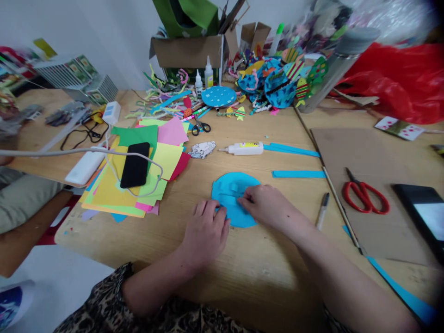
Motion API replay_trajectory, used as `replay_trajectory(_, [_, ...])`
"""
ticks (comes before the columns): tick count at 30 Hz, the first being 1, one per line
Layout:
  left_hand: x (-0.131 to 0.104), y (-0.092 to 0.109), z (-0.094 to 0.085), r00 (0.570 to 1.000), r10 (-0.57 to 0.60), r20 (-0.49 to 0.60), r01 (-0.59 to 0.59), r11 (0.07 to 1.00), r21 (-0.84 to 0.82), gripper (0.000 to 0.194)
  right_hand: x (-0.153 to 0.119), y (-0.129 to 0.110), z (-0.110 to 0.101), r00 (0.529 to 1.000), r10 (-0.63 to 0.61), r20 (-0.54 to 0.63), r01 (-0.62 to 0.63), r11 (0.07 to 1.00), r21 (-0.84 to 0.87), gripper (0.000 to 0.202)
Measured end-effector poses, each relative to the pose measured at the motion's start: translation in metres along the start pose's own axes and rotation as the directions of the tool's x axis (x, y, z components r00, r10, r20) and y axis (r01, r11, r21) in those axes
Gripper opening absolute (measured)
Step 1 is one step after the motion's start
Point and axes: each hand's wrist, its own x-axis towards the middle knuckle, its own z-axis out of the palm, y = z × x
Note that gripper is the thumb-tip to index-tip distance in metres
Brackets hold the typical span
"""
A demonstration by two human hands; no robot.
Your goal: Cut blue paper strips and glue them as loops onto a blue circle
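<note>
A round blue paper disc [238,218] lies on the table in front of me, with a narrow blue paper strip [231,195] across its face. My left hand [206,227] rests at the disc's lower left edge, its fingers bent and thumb close to the index finger. From the right, my right hand [266,203] reaches over the disc, thumb and fingertips pinched at the strip; the fingertips partly hide what they hold. Beyond the disc, a white glue bottle [245,148] lies on its side. More blue paper strips [298,174] lie to its right.
Coloured paper sheets [166,159] and a black phone [135,165] lie left. Red-handled scissors [366,196] rest on cardboard [367,148] at right, near a pen [323,210]. Black scissors [201,127], a grey bottle [338,69] and paper crafts [280,88] are farther back.
</note>
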Motion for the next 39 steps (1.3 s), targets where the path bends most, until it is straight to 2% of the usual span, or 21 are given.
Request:
replay_trajectory(4, [-0.003,0.002,0.001,0.999,-0.041,0.004,0.041,0.998,0.051,0.038,0.000,-0.003,0.006,1.000,-0.005,-0.002,0.005,1.000,-0.016,0.028])
replay_trajectory(8, [-0.003,0.003,0.004,0.997,-0.055,0.054,0.051,0.996,0.075,0.047,0.001,-0.003,0.007,1.000,-0.002,-0.010,0.002,1.000,0.002,0.029])
replay_trajectory(11, [-0.002,0.002,0.004,0.995,-0.062,0.076,0.057,0.996,0.070,0.049,0.000,-0.004,0.004,1.000,-0.018,0.017,0.016,0.993,0.114,0.029])
replay_trajectory(13, [-0.001,0.001,0.002,0.996,-0.065,0.054,0.062,0.997,0.055,0.047,0.000,-0.005,0.001,0.998,-0.034,0.056,0.019,0.969,0.248,0.029])
replay_trajectory(16, [0.000,-0.001,-0.002,0.998,-0.058,-0.006,0.058,0.998,0.015,0.033,-0.002,-0.006,-0.004,0.993,-0.025,0.111,-0.025,0.903,0.430,0.027])
replay_trajectory(19, [0.000,0.000,-0.003,0.999,-0.030,-0.038,0.030,0.999,-0.017,0.024,-0.003,-0.009,-0.009,0.986,0.010,0.166,-0.096,0.848,0.521,0.027])
replay_trajectory(22, [0.000,-0.001,0.000,1.000,0.005,-0.021,-0.005,1.000,-0.018,0.026,-0.003,-0.010,-0.012,0.979,0.023,0.202,-0.134,0.822,0.554,0.027])
replay_trajectory(25, [0.000,-0.002,0.004,1.000,0.014,-0.003,-0.014,1.000,0.024,0.034,-0.002,-0.009,-0.010,0.982,0.030,0.185,-0.121,0.856,0.503,0.026])
replay_trajectory(29, [0.000,-0.004,0.007,1.000,0.011,-0.009,-0.010,0.997,0.072,0.033,-0.002,-0.006,0.000,0.999,0.007,0.046,-0.018,0.968,0.251,0.027])
replay_trajectory(32, [0.000,-0.004,0.007,1.000,0.010,-0.001,-0.010,0.998,0.069,0.032,-0.003,-0.005,0.006,1.000,-0.022,-0.021,0.024,0.996,0.082,0.027])
replay_trajectory(39, [0.000,-0.003,0.004,1.000,-0.004,0.012,0.004,1.000,0.012,0.025,-0.002,-0.008,0.009,1.000,0.006,0.003,-0.006,0.999,-0.045,0.028])
